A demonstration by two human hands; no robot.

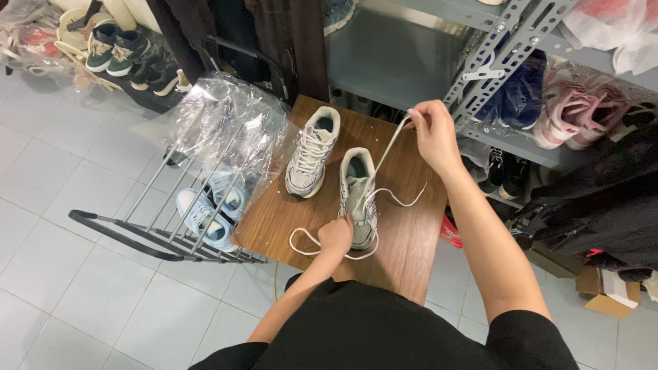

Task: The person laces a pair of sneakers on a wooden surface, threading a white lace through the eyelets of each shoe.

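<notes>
Currently lacing the near sneaker (359,195), a grey-and-white running shoe sitting toe toward the person, near the middle of the small wooden table (404,240). Right hand (433,130) is raised over the table's far right corner, fingers pinched together on one end of the white shoelace (389,152) and drawing it taut up and away from the shoe. Left hand (335,235) is pressing down at the toe end, fingers closed on the shoe or the lace there; I cannot tell which.

Progress, as a judgement: lace is looking threaded through the lower eyelets only, with a long slack loop (305,243) trailing toward the near left edge and another bight lying right of the shoe. Upper eyelets and the tying are still to do. Second sneaker (312,161), just beside it toward the far left corner, is already looking fully laced.

Room: table is small, and the slack loop is lying close to the near edge. Left edge is abutting a wire rack (171,233) holding light blue shoes (205,216) under clear plastic (226,130). Grey metal shelving (493,62) is standing just behind the right hand, limiting further pull that way. Right half of the tabletop is bare.
</notes>
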